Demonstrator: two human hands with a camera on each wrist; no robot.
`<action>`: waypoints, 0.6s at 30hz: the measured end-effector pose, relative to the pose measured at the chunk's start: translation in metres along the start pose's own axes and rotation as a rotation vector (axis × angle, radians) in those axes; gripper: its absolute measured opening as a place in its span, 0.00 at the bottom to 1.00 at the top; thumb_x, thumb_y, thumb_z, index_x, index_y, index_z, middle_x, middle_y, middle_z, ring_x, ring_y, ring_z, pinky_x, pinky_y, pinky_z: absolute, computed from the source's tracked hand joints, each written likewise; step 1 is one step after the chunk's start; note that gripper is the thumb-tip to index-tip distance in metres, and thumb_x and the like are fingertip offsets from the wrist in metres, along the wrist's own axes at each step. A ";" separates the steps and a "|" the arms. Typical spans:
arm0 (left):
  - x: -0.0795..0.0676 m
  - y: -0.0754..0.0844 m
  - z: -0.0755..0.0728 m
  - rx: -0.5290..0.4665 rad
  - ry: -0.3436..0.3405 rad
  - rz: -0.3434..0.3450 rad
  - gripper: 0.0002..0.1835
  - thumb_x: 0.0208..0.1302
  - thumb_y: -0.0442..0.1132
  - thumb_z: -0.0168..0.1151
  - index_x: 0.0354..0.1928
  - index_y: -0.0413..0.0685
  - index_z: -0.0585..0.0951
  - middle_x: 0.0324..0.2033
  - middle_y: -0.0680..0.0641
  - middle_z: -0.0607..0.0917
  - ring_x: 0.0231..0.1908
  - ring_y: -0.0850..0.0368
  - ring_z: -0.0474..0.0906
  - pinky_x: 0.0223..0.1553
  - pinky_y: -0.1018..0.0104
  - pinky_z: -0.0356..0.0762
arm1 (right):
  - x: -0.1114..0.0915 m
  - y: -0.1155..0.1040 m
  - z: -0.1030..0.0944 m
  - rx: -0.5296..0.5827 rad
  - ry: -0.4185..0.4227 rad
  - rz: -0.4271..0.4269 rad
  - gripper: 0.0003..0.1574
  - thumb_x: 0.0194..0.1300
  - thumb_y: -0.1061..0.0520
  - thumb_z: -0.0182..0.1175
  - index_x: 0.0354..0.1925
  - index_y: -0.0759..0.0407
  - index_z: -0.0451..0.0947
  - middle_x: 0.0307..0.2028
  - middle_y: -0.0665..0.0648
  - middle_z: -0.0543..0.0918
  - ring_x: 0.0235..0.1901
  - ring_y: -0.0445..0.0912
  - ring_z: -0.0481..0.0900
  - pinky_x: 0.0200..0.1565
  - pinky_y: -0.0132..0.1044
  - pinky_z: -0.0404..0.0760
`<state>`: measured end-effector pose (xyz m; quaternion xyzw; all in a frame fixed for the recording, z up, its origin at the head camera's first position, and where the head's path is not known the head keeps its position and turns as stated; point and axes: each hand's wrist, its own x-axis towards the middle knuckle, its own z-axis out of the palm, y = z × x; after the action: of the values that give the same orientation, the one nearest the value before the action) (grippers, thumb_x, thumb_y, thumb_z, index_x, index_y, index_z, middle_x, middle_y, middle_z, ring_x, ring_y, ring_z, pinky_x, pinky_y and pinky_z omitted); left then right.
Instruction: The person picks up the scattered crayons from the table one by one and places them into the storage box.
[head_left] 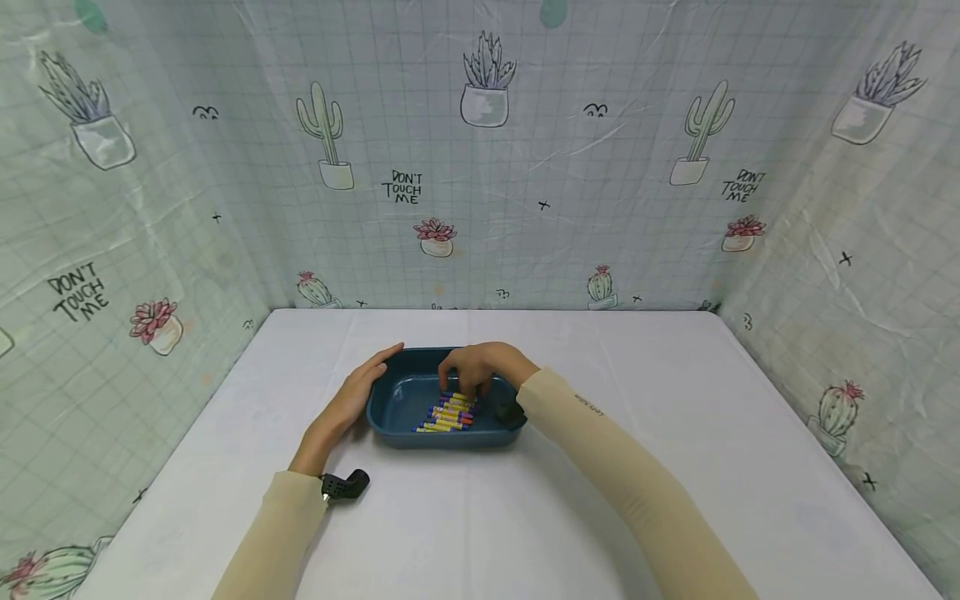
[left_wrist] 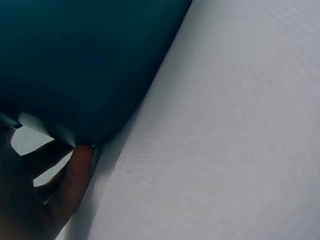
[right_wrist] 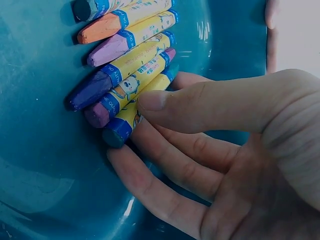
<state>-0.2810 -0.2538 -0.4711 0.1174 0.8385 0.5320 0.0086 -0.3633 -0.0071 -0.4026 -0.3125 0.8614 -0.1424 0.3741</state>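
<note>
A dark blue tray [head_left: 450, 442] with raised walls holds a row of oil pastel crayons [head_left: 448, 414] in yellow and blue wrappers. My left hand [head_left: 355, 395] lies along the tray's left end, its fingers fairly straight; in the left wrist view the thumb [left_wrist: 80, 167] touches the tray's wall. Inside the tray, my right hand [head_left: 474, 368] is at the far end of the row. The right wrist view shows it pinching the outermost crayon [right_wrist: 119, 129], dark blue-green at its tip, between thumb and fingers. Beside that one lie a purple crayon [right_wrist: 100, 114] and a dark blue crayon [right_wrist: 92, 90].
A white table [head_left: 420, 533] bears the tray near its middle. Patterned cloth [head_left: 495, 167] with cactus drawings hangs behind and at both sides. A black wrist camera [head_left: 348, 485] juts from the left wrist.
</note>
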 end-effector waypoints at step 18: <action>0.006 -0.012 0.001 0.032 0.019 0.020 0.27 0.85 0.39 0.31 0.80 0.53 0.63 0.80 0.43 0.61 0.82 0.39 0.48 0.81 0.35 0.41 | -0.004 -0.005 0.001 0.022 0.008 0.027 0.25 0.65 0.71 0.66 0.56 0.50 0.81 0.64 0.60 0.74 0.49 0.50 0.82 0.47 0.41 0.90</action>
<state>-0.2886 -0.2564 -0.4813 0.1206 0.8459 0.5195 -0.0065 -0.3579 -0.0084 -0.3989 -0.2963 0.8654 -0.1483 0.3758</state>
